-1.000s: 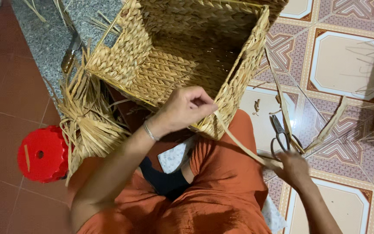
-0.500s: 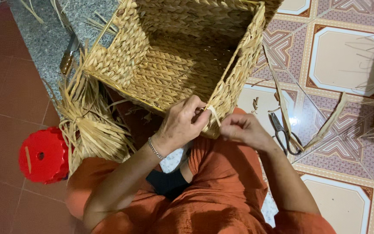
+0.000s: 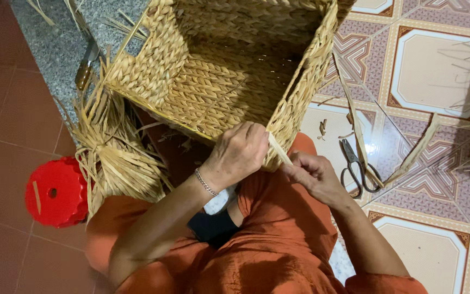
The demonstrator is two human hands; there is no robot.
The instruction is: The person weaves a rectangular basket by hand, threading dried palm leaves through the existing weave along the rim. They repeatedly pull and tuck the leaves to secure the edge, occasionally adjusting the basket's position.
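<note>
On the person's lap, the left hand grips the near corner of the woven basket, fingers curled shut on its rim. The right hand pinches a pale straw strip there. Scissors lie beyond on the tiled floor.

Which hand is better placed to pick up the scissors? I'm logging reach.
Probably the right hand: the scissors lie on the tiles just beside it, while the left hand grips the basket corner.

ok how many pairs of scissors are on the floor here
1. The scissors lie on the tiled floor to the right of the right hand, beside the basket. Others could be hidden under the basket or straw.
</note>
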